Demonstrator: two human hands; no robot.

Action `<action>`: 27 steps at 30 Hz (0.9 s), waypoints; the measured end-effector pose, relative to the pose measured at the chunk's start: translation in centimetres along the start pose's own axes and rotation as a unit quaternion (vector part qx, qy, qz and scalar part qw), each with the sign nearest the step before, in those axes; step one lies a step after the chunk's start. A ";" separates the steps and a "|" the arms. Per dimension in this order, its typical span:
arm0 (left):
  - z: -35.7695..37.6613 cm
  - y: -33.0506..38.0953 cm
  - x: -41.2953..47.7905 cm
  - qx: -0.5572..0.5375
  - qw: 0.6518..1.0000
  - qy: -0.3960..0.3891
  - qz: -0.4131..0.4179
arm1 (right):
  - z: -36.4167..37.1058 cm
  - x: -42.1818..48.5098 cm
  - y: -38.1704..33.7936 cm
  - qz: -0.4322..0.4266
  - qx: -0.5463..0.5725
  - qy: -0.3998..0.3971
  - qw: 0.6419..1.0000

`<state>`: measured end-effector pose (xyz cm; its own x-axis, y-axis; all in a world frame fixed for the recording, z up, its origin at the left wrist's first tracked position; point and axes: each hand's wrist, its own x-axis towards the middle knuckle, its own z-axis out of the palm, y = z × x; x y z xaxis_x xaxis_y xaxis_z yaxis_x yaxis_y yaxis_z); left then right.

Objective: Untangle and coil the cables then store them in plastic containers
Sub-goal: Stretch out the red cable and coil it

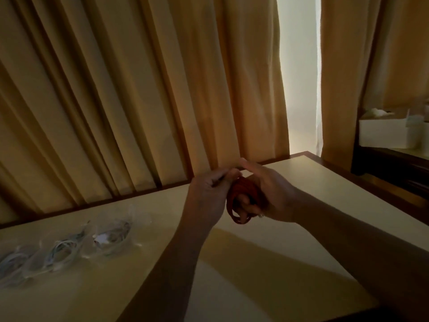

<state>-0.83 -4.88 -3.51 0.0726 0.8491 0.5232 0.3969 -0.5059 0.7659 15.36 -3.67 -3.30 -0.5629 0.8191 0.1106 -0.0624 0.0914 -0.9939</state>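
Observation:
A red cable [239,201] is wound into a small coil above the pale table [301,228]. My right hand [269,194] holds the coil, with its fingers curled through the loops. My left hand [209,194] pinches the cable at the top of the coil with its fingertips. At the left of the table stand three clear plastic containers [111,235], [60,252], [11,263], each with a coiled pale cable inside.
Yellow curtains [139,89] hang right behind the table's far edge, with a bright gap [299,77] between them. A dark shelf with a white box [383,133] stands at the right.

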 end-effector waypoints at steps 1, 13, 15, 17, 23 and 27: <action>0.4 -0.1 0.0 -0.057 0.998 -0.022 -0.035 | -0.3 0.2 0.5 0.001 0.015 0.011 1.000; 2.5 -2.8 -0.3 -0.112 0.987 -0.108 -0.028 | -1.1 1.6 1.8 0.031 0.123 0.039 0.991; 2.6 -3.0 -0.3 -0.079 0.992 -0.095 0.010 | -0.6 1.5 1.8 0.020 0.106 0.067 0.992; 2.7 -3.1 -0.2 -0.028 0.996 -0.078 0.027 | 0.1 1.6 2.1 0.016 0.083 0.124 0.989; 3.7 -3.3 -0.8 0.059 0.997 -0.011 0.056 | 0.5 2.0 3.0 -0.007 -0.019 0.273 0.962; 3.0 -3.7 -0.3 0.032 0.996 0.086 -0.021 | 0.2 1.5 3.2 -0.115 -0.234 0.273 0.926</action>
<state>0.40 -2.77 -7.64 -0.1011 0.8283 0.5510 0.4539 -0.4545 0.7664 14.14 -2.27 -6.31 -0.0713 0.8999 0.4302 0.3078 0.4301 -0.8487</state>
